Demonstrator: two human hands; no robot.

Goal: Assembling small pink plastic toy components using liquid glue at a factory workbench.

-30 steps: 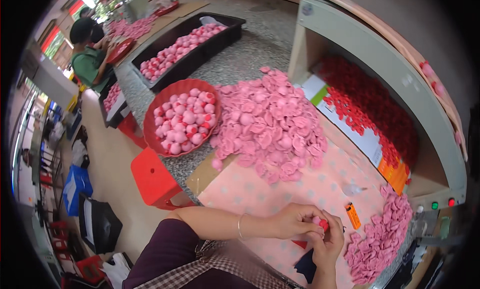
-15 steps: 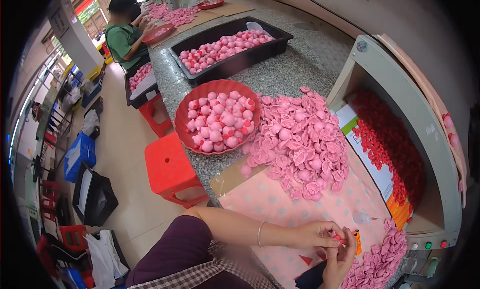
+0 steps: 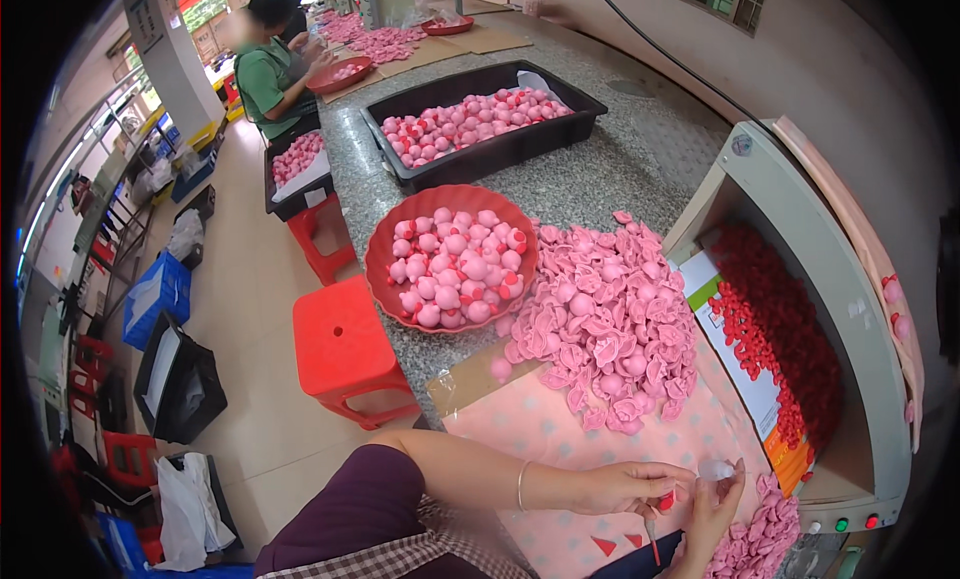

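Near right edge of worktop (image 3: pixel 600 169): left hand (image 3: pixel 625 486) grip pinches a small red piece (image 3: pixel 666 501); right hand (image 3: pixel 712 499) grip pinches a pale pink cap (image 3: pixel 716 469). Risk: the tiny piece slips from the fingertips and drops among the loose pink pile (image 3: pixel 760 539) just beside.

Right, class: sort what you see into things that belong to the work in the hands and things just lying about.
In use: left hand and right hand pinching a small red piece; pink pile; red bowl of pink balls.
Lying about: red stool; black tray; blue crate.
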